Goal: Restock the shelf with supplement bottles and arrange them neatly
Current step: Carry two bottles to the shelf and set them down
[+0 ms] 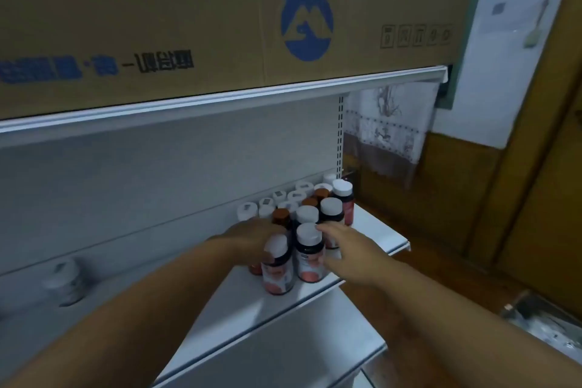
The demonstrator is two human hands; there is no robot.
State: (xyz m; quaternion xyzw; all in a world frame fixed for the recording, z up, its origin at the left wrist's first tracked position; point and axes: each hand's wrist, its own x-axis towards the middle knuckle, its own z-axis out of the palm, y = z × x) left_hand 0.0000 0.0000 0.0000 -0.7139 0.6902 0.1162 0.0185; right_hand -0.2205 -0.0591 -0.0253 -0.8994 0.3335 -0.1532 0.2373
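head view looks down on a white shelf (371, 230) with a cluster of bottles at its right end. left hand (252, 238) reaches in from the lower left; its fingers (267, 257) curl round the front left bottle (278, 264), a dark one with a white cap and pink label, standing near the shelf's front edge. right hand (349, 253) comes in from the lower right, its fingers (327, 228) fairly straight and loosely spread, lying against the right side of the front right bottle (310, 253), which touches the first. whether those fingers wrap round it cannot be told.

just beyond the fingertips, more white-capped dark bottles (330, 209) run back in a row toward the rear wall. left of that row, behind the left hand's fingers, stand brown-capped bottles (281, 218), and behind them white bottles (267, 205) against the back panel. far to the left of both hands, one blurred white bottle (64, 280) stands alone.

above the hands, a cardboard box (220, 16) with upside-down blue print sits on the upper shelf (220, 98).
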